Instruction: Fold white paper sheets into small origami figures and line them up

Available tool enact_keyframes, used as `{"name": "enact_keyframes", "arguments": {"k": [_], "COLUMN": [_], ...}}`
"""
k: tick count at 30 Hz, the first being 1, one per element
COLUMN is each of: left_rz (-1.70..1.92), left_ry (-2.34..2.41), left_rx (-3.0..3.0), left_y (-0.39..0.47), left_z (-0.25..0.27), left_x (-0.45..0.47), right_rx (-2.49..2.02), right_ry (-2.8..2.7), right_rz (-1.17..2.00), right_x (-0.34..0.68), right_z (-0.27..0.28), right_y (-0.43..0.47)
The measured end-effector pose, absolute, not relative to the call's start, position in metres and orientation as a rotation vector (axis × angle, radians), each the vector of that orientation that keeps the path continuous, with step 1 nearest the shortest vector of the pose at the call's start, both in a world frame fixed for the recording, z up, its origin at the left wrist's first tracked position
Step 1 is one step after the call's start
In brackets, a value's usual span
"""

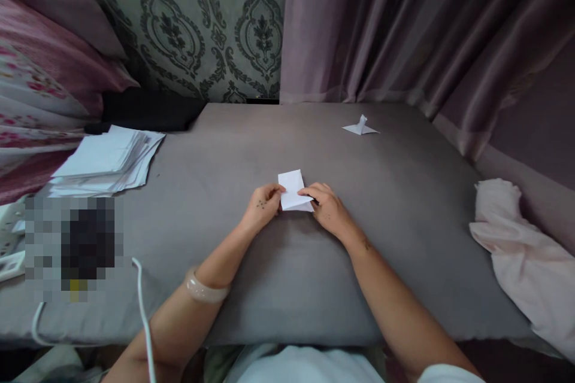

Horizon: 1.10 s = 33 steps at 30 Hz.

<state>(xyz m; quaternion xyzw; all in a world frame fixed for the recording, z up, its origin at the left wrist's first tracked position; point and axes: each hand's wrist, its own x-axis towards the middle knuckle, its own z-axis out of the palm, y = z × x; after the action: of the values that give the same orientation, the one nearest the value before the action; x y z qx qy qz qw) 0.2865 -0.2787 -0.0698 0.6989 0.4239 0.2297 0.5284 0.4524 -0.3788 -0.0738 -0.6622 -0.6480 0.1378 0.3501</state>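
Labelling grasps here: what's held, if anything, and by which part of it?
Folded paper: left hand at its left edge, right hand at its right side.

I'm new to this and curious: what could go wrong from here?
The left hand and right hand both hold the folded paper, so an uneven tug might crease it. The white cable crosses the left arm in view and could snag. The paper stack has uneven edges, so a bump might slide sheets loose.
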Motion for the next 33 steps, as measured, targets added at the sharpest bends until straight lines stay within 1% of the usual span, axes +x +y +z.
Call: {"name": "enact_keyframes", "arguments": {"k": [3, 6, 12, 21, 33], "left_rz": [0.539, 0.458, 0.386, 0.48, 0.269], "left_ry": [0.948, 0.856, 1.057, 1.273, 1.342], "left_rx": [2.101, 2.262, 2.204, 2.22, 2.174], "left_y": [-0.278, -0.277, -0.273, -0.28, -0.281], "left_z": [-0.066, -0.062, -0.062, -0.068, -0.052], "left_x": [0.276, 0.269, 0.276, 0.287, 0.291], "right_rx": [-1.768, -1.81, -1.899, -2.012, -2.134], "right_ry": [-1.7, -1.704, -1.51, -1.411, -1.342], "right_rz": [0.329, 0.323, 0.373, 0.195, 0.257], "right_x": [0.452, 0.45, 0.445, 0.439, 0.438], "right_z": [-0.073, -0.072, -0.072, -0.08, -0.075], "right_y": [-0.38, -0.38, -0.375, -0.368, -0.362]}}
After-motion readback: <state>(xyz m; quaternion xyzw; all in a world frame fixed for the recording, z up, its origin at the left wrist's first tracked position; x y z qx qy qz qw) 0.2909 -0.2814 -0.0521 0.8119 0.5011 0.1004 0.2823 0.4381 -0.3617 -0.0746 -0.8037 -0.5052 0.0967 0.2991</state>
